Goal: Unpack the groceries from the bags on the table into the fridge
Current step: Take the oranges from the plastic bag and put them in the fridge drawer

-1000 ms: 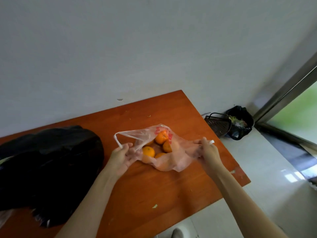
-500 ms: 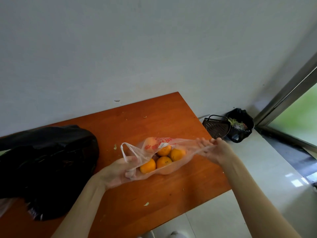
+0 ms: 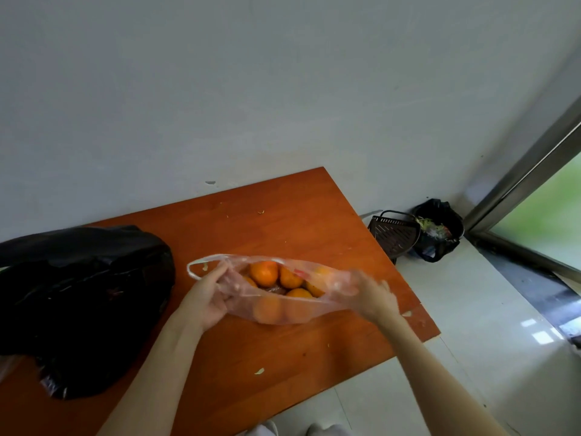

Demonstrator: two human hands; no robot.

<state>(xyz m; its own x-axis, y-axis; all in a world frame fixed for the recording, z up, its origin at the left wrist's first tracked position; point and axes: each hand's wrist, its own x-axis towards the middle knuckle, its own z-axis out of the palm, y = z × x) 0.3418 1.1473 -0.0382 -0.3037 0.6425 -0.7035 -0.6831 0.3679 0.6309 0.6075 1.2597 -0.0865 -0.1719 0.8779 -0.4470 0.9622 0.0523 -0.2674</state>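
Head view: both hands (left [image 3: 206, 298], right [image 3: 374, 297]) on orange bag [image 3: 276, 306].

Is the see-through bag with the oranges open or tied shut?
Open. The left hand and right hand pull the bag mouth apart, and the oranges show through the gap.

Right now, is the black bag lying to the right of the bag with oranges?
No, the black bag lies on the table to the left of the clear bag of oranges.

The desk [image 3: 283, 221] is reddish-brown wood with a smooth, faintly satin finish. The thin plastic bag [image 3: 333, 286] is translucent and crinkled; the black plastic bag [image 3: 78, 294] is glossy and creased. The floor tiles [image 3: 471, 325] shine.
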